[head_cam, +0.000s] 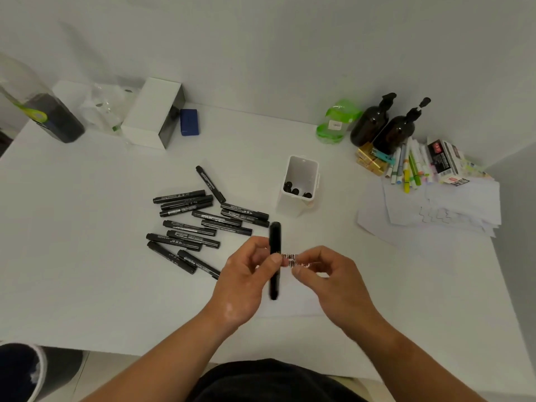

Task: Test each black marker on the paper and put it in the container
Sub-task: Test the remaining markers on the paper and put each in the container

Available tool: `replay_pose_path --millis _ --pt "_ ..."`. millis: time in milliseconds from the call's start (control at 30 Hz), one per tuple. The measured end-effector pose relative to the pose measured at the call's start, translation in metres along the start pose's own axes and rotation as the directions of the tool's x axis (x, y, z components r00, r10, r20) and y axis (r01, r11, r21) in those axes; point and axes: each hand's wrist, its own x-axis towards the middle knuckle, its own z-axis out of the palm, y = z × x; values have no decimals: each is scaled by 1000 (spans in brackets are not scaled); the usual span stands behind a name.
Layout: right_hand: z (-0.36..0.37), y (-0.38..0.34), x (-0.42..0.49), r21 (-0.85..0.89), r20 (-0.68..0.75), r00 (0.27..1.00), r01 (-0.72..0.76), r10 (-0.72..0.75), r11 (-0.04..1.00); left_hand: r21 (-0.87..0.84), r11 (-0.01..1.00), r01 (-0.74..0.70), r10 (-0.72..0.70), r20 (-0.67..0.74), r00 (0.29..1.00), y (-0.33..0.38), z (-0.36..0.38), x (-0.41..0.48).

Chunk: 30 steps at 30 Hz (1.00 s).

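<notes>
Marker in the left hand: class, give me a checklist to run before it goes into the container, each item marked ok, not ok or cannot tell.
1. The left hand grips the marker: ok.
2. A test scribble shows on the paper: ok.
3. The marker is capped: cannot tell, blurred.
4. The container stands upright with room: ok.
5. The right hand is empty: cannot tell.

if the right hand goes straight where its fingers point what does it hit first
Probably the black marker held by the left hand: the right hand points left at it across a small gap. Depth is unclear, so it might miss.
</notes>
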Motion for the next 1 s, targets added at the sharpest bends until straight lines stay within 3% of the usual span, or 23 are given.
replay_pose_path --millis 100,200,300,400,500,567,767,1000 --pt "-13 -8 16 54 158 982 92 -100 994 249 965 -87 66 92 994 -6 -7 8" --pt "-16 -17 31 -124 199 962 212 -184 969 280 952 -119 65 195 979 -13 -12 19" --pt "-31 -30 54 -166 122 964 255 -237 953 316 948 -40 -20 184 983 -25 -20 37" --pt "-67 -46 88 -159 -45 954 287 -297 945 297 949 109 -121 20 992 -43 -32 49" --pt "-95 -59 120 -314 -215 888 330 -406 890 374 906 199 -179 -89 980 -60 -45 55" --pt "-96 -65 139 -440 -190 877 326 -441 837 397 888 231 -205 -108 973 -67 -52 56" --pt "-49 -55 189 -764 75 945 260 -320 591 534 796 286 -253 -135 958 -82 -75 52" --pt "-17 -43 213 -833 228 972 228 -63 504 655 714 250 -209 -141 968 -90 -102 45"
